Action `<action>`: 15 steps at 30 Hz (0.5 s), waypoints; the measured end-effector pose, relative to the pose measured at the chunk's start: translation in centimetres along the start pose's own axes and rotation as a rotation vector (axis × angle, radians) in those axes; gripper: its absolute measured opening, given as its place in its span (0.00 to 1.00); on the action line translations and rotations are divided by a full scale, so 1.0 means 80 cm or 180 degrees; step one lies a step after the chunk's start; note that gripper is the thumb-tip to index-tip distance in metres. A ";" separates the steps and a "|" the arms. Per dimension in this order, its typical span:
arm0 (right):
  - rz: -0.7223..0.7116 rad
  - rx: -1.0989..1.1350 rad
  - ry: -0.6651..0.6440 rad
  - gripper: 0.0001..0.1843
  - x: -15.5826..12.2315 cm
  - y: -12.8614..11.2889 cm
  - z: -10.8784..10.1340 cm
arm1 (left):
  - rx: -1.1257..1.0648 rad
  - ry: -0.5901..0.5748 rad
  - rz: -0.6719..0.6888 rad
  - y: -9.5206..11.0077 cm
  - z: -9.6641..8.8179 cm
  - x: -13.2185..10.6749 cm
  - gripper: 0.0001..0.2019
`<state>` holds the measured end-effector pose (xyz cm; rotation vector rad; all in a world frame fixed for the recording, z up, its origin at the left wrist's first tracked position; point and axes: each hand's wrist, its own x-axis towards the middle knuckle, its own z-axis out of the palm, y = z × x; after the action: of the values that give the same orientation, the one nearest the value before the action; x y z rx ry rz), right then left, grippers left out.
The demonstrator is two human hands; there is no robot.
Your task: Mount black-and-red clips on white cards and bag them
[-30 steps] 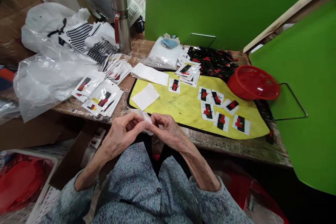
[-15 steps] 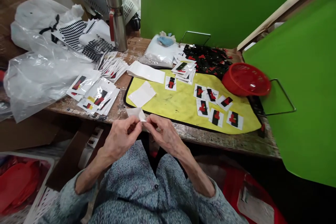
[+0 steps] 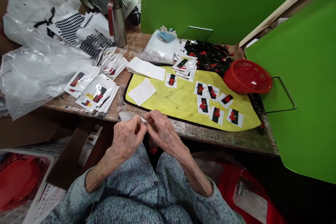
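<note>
At the table's front edge, my left hand [image 3: 127, 134] and my right hand [image 3: 163, 131] meet, each closed in a pinch on one small white packet [image 3: 128, 115]. Most of the packet sticks out to the left behind my left fingers; its right end is hidden between my fingertips. Just beyond lies another flat white packet [image 3: 142, 92] on a yellow mat [image 3: 168, 103] with a black border. A white stack of folded sheets [image 3: 147, 69] rests at the mat's back left. Small white cards [image 3: 203, 105] bearing black and red pieces lie on the right half, and a single card [image 3: 171, 80] near the middle.
Filled packets [image 3: 99, 92] lie in piles on the left, near clear plastic bags [image 3: 39, 73] and a steel thermos [image 3: 114, 10]. At the back right are a heap of black and red pieces [image 3: 207, 56] and a red basket [image 3: 246, 77]. Green panels [image 3: 189, 0] enclose the table.
My fingers have shifted on the white packet, and it now lies flatter and points farther left. My left hand has turned slightly. The view has tilted a little; the cards on the mat stay put.
</note>
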<state>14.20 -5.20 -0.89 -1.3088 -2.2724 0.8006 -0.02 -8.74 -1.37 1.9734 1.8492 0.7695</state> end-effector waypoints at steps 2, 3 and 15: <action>0.0029 0.0398 -0.0461 0.10 0.001 0.003 -0.009 | -0.0113 -0.0120 -0.0012 0.001 0.002 0.000 0.11; 0.0159 0.0463 -0.0573 0.11 0.001 0.006 -0.014 | -0.0201 -0.0225 -0.0011 0.002 0.002 -0.001 0.11; 0.1312 0.3428 -0.1060 0.16 -0.016 0.041 -0.035 | -0.3210 -0.0957 -0.1794 -0.036 -0.026 0.023 0.30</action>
<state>18.61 -4.26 -0.95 -1.1024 -1.2893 2.1029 -3.57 -6.88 -1.08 0.8269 1.3037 0.8933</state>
